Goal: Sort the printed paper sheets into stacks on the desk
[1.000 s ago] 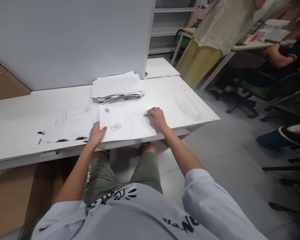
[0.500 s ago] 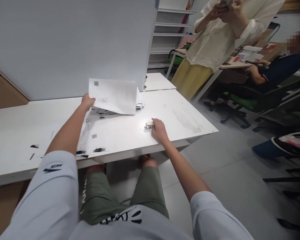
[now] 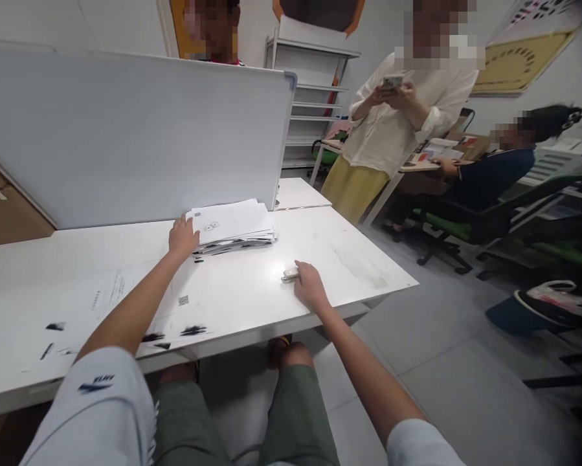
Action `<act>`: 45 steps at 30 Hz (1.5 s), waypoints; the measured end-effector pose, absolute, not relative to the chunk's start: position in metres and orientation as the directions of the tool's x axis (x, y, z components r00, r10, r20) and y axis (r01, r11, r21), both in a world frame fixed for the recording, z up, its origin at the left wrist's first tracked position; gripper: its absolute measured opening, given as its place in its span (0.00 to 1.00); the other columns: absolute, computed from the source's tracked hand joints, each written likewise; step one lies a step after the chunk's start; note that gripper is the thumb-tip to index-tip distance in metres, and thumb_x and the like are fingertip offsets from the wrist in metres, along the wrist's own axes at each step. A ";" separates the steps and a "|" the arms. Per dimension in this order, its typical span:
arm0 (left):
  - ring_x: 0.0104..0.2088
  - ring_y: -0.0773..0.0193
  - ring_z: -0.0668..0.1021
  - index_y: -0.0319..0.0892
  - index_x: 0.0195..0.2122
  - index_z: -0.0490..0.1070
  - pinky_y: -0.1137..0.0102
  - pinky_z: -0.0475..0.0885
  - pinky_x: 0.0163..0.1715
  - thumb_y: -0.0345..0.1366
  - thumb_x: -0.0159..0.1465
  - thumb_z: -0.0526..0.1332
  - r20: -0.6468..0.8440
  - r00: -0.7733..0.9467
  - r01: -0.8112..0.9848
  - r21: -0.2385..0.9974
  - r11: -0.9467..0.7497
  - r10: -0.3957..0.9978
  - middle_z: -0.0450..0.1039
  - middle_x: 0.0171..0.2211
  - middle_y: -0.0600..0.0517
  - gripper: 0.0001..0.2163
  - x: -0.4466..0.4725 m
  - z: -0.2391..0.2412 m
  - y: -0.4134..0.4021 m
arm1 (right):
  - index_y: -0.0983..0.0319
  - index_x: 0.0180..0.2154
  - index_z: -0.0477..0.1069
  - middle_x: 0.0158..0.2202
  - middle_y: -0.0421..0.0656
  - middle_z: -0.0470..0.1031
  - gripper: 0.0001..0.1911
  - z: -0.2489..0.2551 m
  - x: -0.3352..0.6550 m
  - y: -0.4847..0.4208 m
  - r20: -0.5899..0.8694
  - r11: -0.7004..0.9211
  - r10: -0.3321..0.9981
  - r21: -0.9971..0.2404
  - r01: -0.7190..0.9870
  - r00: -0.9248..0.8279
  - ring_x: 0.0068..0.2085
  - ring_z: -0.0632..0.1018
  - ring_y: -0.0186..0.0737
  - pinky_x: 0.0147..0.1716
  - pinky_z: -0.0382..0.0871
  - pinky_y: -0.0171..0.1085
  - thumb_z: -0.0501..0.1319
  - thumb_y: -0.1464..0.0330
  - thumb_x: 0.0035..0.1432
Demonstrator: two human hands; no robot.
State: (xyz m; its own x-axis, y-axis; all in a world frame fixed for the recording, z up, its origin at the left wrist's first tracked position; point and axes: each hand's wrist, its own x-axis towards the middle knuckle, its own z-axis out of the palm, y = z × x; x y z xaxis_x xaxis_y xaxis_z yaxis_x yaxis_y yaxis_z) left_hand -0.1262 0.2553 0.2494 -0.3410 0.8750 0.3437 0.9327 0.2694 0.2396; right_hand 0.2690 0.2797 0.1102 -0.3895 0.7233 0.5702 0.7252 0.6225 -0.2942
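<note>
A stack of printed paper sheets (image 3: 232, 223) lies on the white table against the whiteboard, its edges uneven and its top sheet flat. At the left end of the stack is my left hand (image 3: 182, 237), fingers apart, touching the corner and side of the papers. My right hand (image 3: 311, 287) is closed around a small cream-and-metal stapler (image 3: 291, 274), resting on the table to the right and nearer to me. Part of the stapler is hidden by my fingers. Loose sheets with print and black patches (image 3: 164, 314) lie under and beside my left forearm.
A whiteboard (image 3: 135, 142) stands along the table's back edge, with a cardboard box (image 3: 11, 210) at left. One person stands behind it; another, holding a phone (image 3: 392, 82), stands at right. Someone sits farther right near a dark blue bin (image 3: 528, 314).
The sheet my left hand held raised now lies on the stack, and that hand has loosened at the stack's left end. My right hand stays on the stapler. The view has tipped up.
</note>
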 end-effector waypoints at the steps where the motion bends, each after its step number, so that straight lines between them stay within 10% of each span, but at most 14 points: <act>1: 0.68 0.46 0.57 0.31 0.64 0.59 0.55 0.54 0.65 0.38 0.66 0.51 0.328 -0.266 0.960 0.174 0.219 0.907 0.53 0.68 0.37 0.26 -0.129 0.246 0.232 | 0.69 0.57 0.66 0.51 0.56 0.73 0.27 0.109 0.269 0.279 0.580 0.625 0.717 -0.288 0.725 -0.387 0.53 0.71 0.52 0.56 0.66 0.53 0.50 0.77 0.55; 7: 0.69 0.45 0.55 0.41 0.68 0.57 0.52 0.56 0.65 0.55 0.62 0.52 0.003 -0.103 0.992 0.081 0.102 0.995 0.51 0.69 0.45 0.36 -0.145 0.187 0.065 | 0.68 0.58 0.64 0.53 0.56 0.72 0.28 0.101 0.266 0.279 0.651 0.641 0.665 -0.246 0.727 -0.366 0.58 0.69 0.53 0.59 0.62 0.55 0.51 0.76 0.55; 16: 0.60 0.51 0.71 0.45 0.55 0.73 0.55 0.69 0.57 0.32 0.68 0.47 0.204 0.217 0.963 0.117 -0.243 0.955 0.72 0.57 0.45 0.20 -0.112 0.149 -0.013 | 0.61 0.47 0.71 0.45 0.52 0.76 0.16 0.123 0.258 0.208 0.697 0.586 0.717 -0.593 0.552 -0.013 0.50 0.74 0.50 0.53 0.67 0.52 0.50 0.68 0.60; 20: 0.59 0.52 0.72 0.45 0.55 0.73 0.53 0.68 0.58 0.33 0.69 0.50 0.216 0.232 0.941 0.198 -0.275 0.948 0.71 0.58 0.44 0.17 -0.083 0.147 -0.016 | 0.60 0.39 0.72 0.40 0.49 0.77 0.13 0.113 0.215 0.120 0.383 0.362 0.921 -0.908 0.209 0.072 0.45 0.76 0.47 0.47 0.71 0.47 0.52 0.62 0.61; 24: 0.62 0.57 0.69 0.47 0.59 0.69 0.55 0.63 0.62 0.29 0.70 0.44 0.225 0.345 0.888 0.238 -0.394 0.911 0.66 0.62 0.45 0.22 -0.053 0.144 -0.018 | 0.60 0.38 0.72 0.37 0.47 0.79 0.17 0.105 0.174 0.069 -0.290 -0.357 0.868 -0.928 -0.101 -0.404 0.36 0.79 0.44 0.32 0.76 0.41 0.61 0.54 0.55; 32: 0.70 0.35 0.44 0.33 0.70 0.44 0.37 0.43 0.64 0.56 0.63 0.57 0.126 -0.604 0.768 0.356 0.532 0.787 0.40 0.70 0.30 0.43 -0.094 0.154 -0.041 | 0.63 0.36 0.74 0.41 0.49 0.82 0.14 0.116 0.156 0.067 -0.394 -0.656 0.640 -0.728 -0.201 -0.660 0.32 0.81 0.36 0.34 0.77 0.35 0.68 0.60 0.54; 39: 0.68 0.52 0.60 0.43 0.65 0.60 0.52 0.49 0.68 0.46 0.68 0.53 0.171 -0.271 0.872 0.461 0.166 0.947 0.59 0.66 0.44 0.26 -0.066 0.141 -0.043 | 0.63 0.35 0.75 0.42 0.52 0.82 0.14 0.113 0.150 0.070 -0.366 -0.693 0.582 -0.690 -0.208 -0.726 0.35 0.83 0.39 0.34 0.78 0.34 0.65 0.58 0.57; 45: 0.67 0.50 0.61 0.40 0.64 0.62 0.51 0.51 0.68 0.41 0.65 0.55 0.232 -0.512 0.776 0.537 0.331 0.827 0.61 0.65 0.43 0.25 -0.095 0.149 -0.030 | 0.62 0.30 0.75 0.37 0.49 0.82 0.10 0.105 0.151 0.064 -0.352 -0.605 0.706 -0.751 -0.264 -0.614 0.26 0.80 0.38 0.26 0.76 0.34 0.68 0.61 0.52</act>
